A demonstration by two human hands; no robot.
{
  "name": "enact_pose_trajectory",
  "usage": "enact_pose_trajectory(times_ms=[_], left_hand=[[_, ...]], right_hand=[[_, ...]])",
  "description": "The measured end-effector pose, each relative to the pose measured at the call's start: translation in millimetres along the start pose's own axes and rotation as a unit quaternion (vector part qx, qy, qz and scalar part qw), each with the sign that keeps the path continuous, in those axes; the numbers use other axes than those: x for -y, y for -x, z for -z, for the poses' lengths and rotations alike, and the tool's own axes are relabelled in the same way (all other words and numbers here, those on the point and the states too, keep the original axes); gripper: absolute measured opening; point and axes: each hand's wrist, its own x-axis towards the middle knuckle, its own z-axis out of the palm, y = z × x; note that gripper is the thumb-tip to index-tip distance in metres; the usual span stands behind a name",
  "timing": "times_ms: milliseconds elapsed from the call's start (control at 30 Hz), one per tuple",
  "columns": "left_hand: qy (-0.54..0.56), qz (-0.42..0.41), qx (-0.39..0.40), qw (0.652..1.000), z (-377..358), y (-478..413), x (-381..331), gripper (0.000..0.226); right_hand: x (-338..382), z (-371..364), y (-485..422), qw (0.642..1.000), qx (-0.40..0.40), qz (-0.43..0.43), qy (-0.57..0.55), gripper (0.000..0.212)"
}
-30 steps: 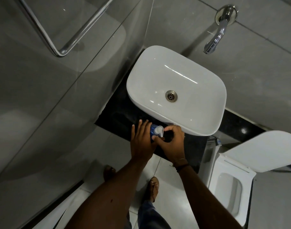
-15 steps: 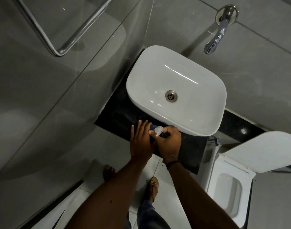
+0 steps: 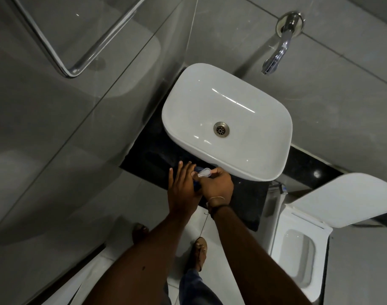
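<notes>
Over the front edge of the glossy black stone counter (image 3: pixel 155 159), just beside the white rounded ceramic basin (image 3: pixel 260 119), the left hand (image 3: pixel 183 188) lay with straight, spread fingers against a small blue plastic bottle (image 3: pixel 196 171), which was mostly hidden between both hands. The right hand (image 3: pixel 219 186) pinched the clear teardrop-shaped cap (image 3: pixel 204 172) at the bottle's top between thumb and fingertips.

Left hand (image 3: pixel 182 188) lies flat-fingered against the blue bottle (image 3: pixel 196 185) on the black worktop (image 3: pixel 153 159), right hand (image 3: pixel 217 186) pinching its clear cap (image 3: pixel 204 172), just in front of the white basin (image 3: pixel 265 166).
</notes>
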Motion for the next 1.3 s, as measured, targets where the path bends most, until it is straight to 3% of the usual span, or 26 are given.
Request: enact_pose_trajectory(times_ms=[167,367,567,700,900,1067,1133,1200,1300], left_hand=[[-0.006,0.004,0.012,1.000,3,0,-1,0.062],[-0.016,0.018,0.039,0.999,4,0,-1,0.057],[-0.010,0.006,0.024,1.000,9,1,-3,0.066],[-0.015,0.006,0.042,0.999,6,0,-1,0.066],[0.034,0.013,-0.021,0.999,7,0,-4,0.080],[0.025,0.015,-0.015,0.999,4,1,-2,0.061],[0.025,0.019,-0.005,1.000,4,0,-1,0.063],[0.044,0.030,0.019,0.998,7,0,-2,0.081],[0.079,0.058,0.045,0.994,8,1,-5,0.087]], right_hand=[[3,3,9,1.000,0.018,0.006,-0.007,0.039],[0,20,27,0.993,-0.015,0.104,0.061,0.066],[10,20,33,0.989,-0.034,0.124,0.067,0.045],[4,24,28,0.988,-0.005,0.140,0.069,0.044],[1,35,22,0.977,0.043,0.197,0.069,0.034],[0,39,20,0.973,0.069,0.210,0.065,0.039],[-5,39,19,0.978,0.063,0.195,0.042,0.041],[-11,38,16,0.991,0.052,0.122,-0.036,0.050],[-22,30,12,0.978,0.090,-0.049,-0.183,0.024]])
